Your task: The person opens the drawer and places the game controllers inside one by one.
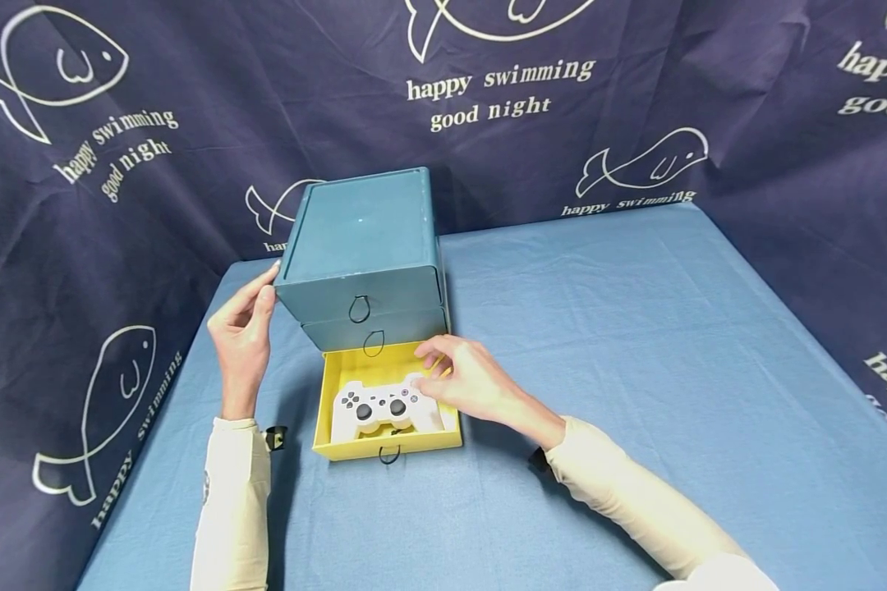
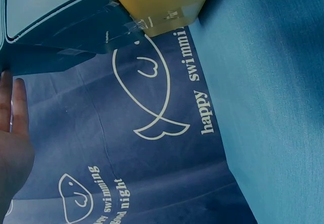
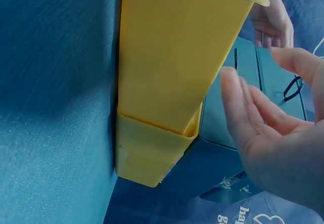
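Observation:
A white game controller (image 1: 372, 400) lies in a pulled-out yellow drawer (image 1: 421, 444), the lowest of a stack of drawers. Above it are two teal drawers (image 1: 365, 226). My left hand (image 1: 242, 332) rests its fingertips against the left side of the teal stack, as the left wrist view also shows. Over the right side of the yellow drawer hovers my right hand (image 1: 476, 382), fingers loosely bent, close to the controller's right end. In the right wrist view the fingers (image 3: 238, 102) are above the drawer rim with nothing between them. The drawer wall hides the controller there.
Small black loop pulls (image 1: 389, 456) hang on the drawer fronts. A blue cloth (image 1: 599, 345) covers the table. Behind and at the sides stands a dark blue curtain (image 1: 503, 148) with white fish prints, close to the back of the stack.

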Action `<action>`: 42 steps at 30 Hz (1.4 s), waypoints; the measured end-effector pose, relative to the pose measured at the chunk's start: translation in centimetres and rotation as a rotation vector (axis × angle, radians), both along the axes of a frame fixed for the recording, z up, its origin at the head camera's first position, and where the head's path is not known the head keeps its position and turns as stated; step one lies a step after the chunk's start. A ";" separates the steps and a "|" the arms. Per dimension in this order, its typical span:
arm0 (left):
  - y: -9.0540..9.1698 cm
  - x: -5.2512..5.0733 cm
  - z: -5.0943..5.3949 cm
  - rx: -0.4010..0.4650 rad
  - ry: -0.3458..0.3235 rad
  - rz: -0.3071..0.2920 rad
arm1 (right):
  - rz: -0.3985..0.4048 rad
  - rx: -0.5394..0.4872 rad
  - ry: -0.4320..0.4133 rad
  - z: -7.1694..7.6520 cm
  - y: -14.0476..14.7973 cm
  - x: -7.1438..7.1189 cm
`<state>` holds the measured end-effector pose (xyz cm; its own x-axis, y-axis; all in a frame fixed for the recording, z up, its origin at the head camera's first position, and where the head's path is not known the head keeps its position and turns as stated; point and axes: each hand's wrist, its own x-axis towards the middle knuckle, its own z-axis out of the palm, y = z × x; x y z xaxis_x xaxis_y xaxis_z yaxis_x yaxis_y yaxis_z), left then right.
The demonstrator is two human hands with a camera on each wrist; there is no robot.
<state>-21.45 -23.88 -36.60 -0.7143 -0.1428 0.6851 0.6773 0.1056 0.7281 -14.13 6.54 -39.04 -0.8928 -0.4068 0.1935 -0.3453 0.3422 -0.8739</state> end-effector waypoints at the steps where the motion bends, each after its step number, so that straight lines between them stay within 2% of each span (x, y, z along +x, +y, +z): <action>1: 0.0 0.0 0.0 -0.001 0.001 0.000 | 0.004 -0.029 -0.006 0.0 0.1 0.1; 5: 0.0 0.0 0.0 -0.003 0.001 0.004 | 0.016 -0.144 -0.009 0.2 0.3 0.7; 10: 0.0 0.1 0.1 -0.015 -0.004 0.018 | 0.030 -0.246 0.048 0.2 0.3 1.9; 14: -0.1 0.0 0.0 -0.026 -0.007 0.019 | 0.068 -0.296 0.091 -0.1 0.0 3.2; 20: -0.1 -0.1 0.1 -0.031 -0.009 0.009 | 0.123 -0.337 0.109 -0.2 -0.6 4.8; 24: 0.0 0.0 0.1 -0.027 -0.011 0.014 | 0.158 -0.336 0.094 -0.6 -0.9 5.7; 32: -0.1 0.0 0.1 -0.009 -0.013 0.011 | 0.240 -0.314 -0.022 -2.0 -1.6 6.9; 37: -0.1 0.0 0.1 -0.021 -0.018 0.019 | 0.258 -0.278 -0.095 -2.6 -2.0 7.5; 42: -0.1 0.0 0.0 -0.040 -0.017 0.030 | 0.253 -0.197 -0.145 -3.0 -2.1 7.6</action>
<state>-21.48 -23.96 -36.60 -0.7219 -0.1370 0.6783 0.6608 0.1548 0.7344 -6.57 4.40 -42.06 -0.7927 -0.5858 0.1688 -0.2650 0.0816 -0.9608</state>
